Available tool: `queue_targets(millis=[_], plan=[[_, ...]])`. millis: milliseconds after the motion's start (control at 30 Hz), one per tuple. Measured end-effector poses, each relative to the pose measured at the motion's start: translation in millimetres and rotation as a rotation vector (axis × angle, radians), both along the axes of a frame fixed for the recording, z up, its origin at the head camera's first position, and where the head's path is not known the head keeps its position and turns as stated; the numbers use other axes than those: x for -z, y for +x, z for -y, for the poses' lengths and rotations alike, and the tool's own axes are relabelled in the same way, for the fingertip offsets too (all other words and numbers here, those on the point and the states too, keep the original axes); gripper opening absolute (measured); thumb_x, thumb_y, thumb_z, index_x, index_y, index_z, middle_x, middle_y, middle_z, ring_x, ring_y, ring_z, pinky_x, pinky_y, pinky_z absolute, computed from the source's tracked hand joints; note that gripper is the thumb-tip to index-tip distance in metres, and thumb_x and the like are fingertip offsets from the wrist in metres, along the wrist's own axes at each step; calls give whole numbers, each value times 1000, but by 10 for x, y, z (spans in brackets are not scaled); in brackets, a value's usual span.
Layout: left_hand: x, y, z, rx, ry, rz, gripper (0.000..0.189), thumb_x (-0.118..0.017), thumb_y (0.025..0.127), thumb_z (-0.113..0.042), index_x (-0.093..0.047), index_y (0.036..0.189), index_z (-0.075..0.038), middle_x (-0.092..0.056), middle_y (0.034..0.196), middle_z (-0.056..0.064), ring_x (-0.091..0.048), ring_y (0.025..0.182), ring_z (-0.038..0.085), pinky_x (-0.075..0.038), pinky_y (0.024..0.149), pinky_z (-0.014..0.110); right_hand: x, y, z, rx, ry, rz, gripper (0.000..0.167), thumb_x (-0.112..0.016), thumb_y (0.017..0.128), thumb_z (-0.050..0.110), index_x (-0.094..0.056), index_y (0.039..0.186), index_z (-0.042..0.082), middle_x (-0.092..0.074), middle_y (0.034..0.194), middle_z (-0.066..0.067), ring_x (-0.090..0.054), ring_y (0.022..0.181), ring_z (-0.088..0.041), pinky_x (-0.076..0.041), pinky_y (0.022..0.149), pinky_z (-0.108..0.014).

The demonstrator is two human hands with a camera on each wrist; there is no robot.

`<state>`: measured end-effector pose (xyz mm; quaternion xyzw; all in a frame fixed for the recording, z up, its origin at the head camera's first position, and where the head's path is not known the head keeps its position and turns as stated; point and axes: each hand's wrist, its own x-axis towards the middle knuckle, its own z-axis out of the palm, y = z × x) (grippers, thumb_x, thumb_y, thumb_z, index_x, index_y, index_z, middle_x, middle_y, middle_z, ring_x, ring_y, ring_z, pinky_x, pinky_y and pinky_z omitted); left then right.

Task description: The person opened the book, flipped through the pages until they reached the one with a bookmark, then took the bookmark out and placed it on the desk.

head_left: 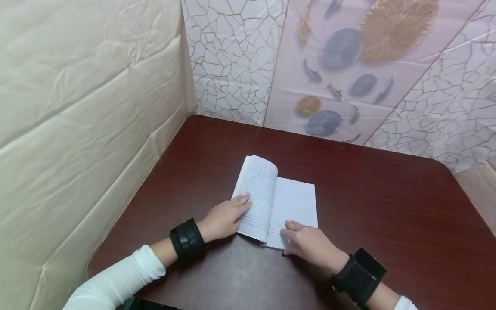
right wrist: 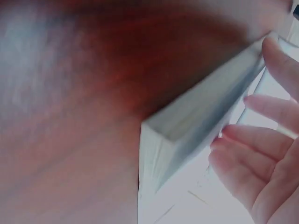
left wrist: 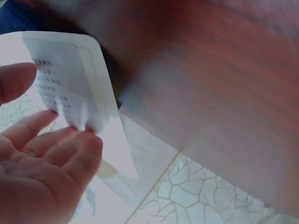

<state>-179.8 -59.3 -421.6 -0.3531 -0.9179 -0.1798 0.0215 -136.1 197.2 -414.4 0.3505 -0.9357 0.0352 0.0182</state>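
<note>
We log a reddish-brown table (head_left: 395,206), rounded corners, some glare. Left of the table we get a creased cream cloth (head_left: 97,107); behind the table, a white crackle-patterned sheet (head_left: 232,60) with a pink panel (head_left: 336,79) carrying gold and grey discs (head_left: 399,30). At the table's near-left edge, a dark object (head_left: 143,304), cut off, unclear.

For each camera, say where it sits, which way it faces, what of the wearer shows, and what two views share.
Head: head-worn, facing forward and down at the open book on the table; left hand, right hand, wristbands and white sleeves show.
Left wrist: on that wrist, facing a printed page; left hand shows.
Right wrist: on that wrist, facing the page edges; right hand shows.
Both wrist views share the book.
</note>
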Motion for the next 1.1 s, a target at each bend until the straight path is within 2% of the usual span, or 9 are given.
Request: queue_targets(millis=[167,233,300,400,467,600,767,967,1100], plan=[[7,3,-21,-6,0,-32,37,-55,83,-17,-57,117,-4,-49,129,12,-46,119,21,-41,93,34,-55,-12,-51,-8,-14,98,24,-67,75,25,-66,96,12,-64,108,-11,-62,96,-20,-51,69,-30],[10,5,-33,-17,8,-35,36,-54,85,-23,-59,115,-5,-51,127,12,-48,118,20,-42,92,34,-77,-5,-56,-19,-30,117,12,-64,78,20,-65,88,13,-67,93,-3,-63,80,-11,-49,62,-24],[13,6,-45,-25,25,-34,37,-53,86,-28,-60,114,-5,-52,126,12,-49,117,20,-42,92,34,-95,13,-58,-28,-37,119,4,-62,78,17,-64,82,15,-65,83,4,-56,66,-3,-44,57,-20],[19,6,-53,-32,45,-43,37,-53,86,-29,-61,112,-5,-53,125,12,-49,116,20,-42,92,34,-102,51,-58,-19,-24,76,5,-65,76,19,-62,77,16,-62,78,5,-53,63,-3,-43,54,-20],[24,2,-53,-35,48,-49,36,-54,86,-29,-62,112,-5,-53,125,11,-50,116,20,-42,92,34,-84,78,-62,-6,2,24,13,-69,73,25,-62,77,15,-63,84,1,-57,67,-7,-45,53,-23],[16,5,-43,-37,48,-45,36,-53,86,-29,-62,112,-6,-53,125,11,-50,116,21,-42,92,35,-19,117,-55,8,51,-90,26,-74,64,33,-56,68,15,-57,73,2,-54,59,-10,-38,45,-23],[6,10,-34,-39,53,-34,36,-53,86,-29,-61,112,-5,-52,126,11,-50,116,21,-43,91,35,10,126,-42,-2,83,-153,21,-74,65,28,-58,65,14,-59,72,2,-55,57,-10,-37,43,-22],[4,-1,-36,-41,48,-36,37,-52,87,-30,-61,112,-6,-52,126,10,-50,116,20,-42,92,35,-32,98,-85,-21,49,-74,18,-72,69,24,-56,62,19,-50,62,10,-36,49,0,-33,44,-17],[4,-1,-33,-44,57,-25,37,-51,87,-31,-61,113,-6,-52,126,10,-49,116,20,-42,92,35,-70,88,-89,-2,26,-4,11,-67,75,19,-60,66,19,-59,68,9,-39,51,1,-33,46,-17]])
